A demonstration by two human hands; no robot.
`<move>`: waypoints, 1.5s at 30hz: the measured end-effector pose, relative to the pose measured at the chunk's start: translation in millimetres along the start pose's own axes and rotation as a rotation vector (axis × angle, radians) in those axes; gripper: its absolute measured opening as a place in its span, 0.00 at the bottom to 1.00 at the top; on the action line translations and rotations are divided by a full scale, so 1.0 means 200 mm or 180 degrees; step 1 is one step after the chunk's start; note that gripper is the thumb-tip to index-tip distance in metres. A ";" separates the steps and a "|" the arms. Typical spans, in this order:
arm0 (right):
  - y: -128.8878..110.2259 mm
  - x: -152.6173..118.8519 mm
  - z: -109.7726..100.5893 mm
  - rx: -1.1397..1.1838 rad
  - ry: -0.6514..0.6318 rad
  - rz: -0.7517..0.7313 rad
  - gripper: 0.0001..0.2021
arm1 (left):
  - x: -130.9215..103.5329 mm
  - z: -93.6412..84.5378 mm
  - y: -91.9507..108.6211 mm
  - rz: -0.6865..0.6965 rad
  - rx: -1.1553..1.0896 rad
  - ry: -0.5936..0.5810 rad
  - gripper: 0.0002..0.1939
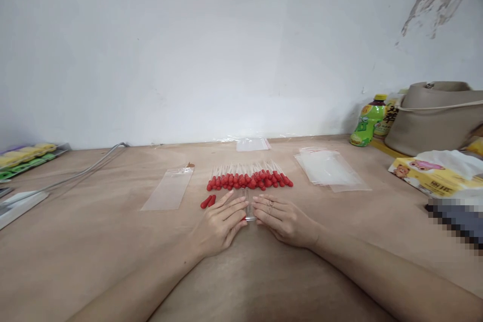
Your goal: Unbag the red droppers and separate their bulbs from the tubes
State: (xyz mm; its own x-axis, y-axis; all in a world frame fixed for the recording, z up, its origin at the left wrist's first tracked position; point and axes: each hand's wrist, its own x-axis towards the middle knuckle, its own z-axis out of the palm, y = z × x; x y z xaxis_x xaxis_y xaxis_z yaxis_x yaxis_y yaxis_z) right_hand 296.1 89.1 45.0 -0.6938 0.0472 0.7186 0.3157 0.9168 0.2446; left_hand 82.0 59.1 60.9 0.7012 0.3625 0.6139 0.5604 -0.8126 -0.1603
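Observation:
My left hand (223,221) lies with its fingers stretched out on the left part of a clear plastic bag (247,207). On the bag's right part, the fingers of my right hand (283,219) also rest flat and extended. A bit of red shows under the left fingertips, mostly hidden. Just beyond the hands runs a row of red club-shaped pieces (249,180) with thin whitish stems pointing to the wall. Two loose red pieces (208,202) sit beside the left fingers.
Left of the row lies a flat clear bag (169,189); a stack of bags (322,168) lies right, and another bag (252,144) by the wall. Far right are a green bottle (368,123), a beige bag (433,121) and a yellow tissue pack (426,176). A grey cable (90,167) crosses the left.

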 end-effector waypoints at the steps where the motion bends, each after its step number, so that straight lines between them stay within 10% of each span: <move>1: 0.00 0.00 0.00 -0.0011 0.0007 -0.0005 0.10 | 0.00 0.00 0.00 -0.0008 -0.0023 0.0009 0.09; 14: 0.02 -0.03 0.00 0.0303 0.0041 0.0045 0.15 | -0.06 -0.02 -0.03 -0.0008 -0.0031 0.0092 0.08; 22: 0.05 -0.04 0.02 -0.0264 -0.0064 0.1346 0.10 | -0.14 -0.11 -0.24 -0.1680 0.0241 0.0673 0.09; 29: 0.02 0.02 0.05 -0.0145 -0.0357 0.1694 0.11 | -0.17 -0.12 -0.36 -0.3269 -0.0320 0.0028 0.18; 45: -0.03 0.06 0.05 0.0065 -0.0628 0.1730 0.11 | -0.15 -0.09 -0.27 -0.3563 -0.0716 -0.0135 0.23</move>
State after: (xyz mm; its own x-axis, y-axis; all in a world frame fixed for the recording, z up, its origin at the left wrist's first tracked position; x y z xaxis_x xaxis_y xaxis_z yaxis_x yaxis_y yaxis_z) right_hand 279.4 89.0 44.6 -0.5437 0.5847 0.6021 0.6492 0.7477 -0.1397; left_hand 22.4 84.9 64.5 -0.1254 0.9463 0.2978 0.7917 -0.0855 0.6050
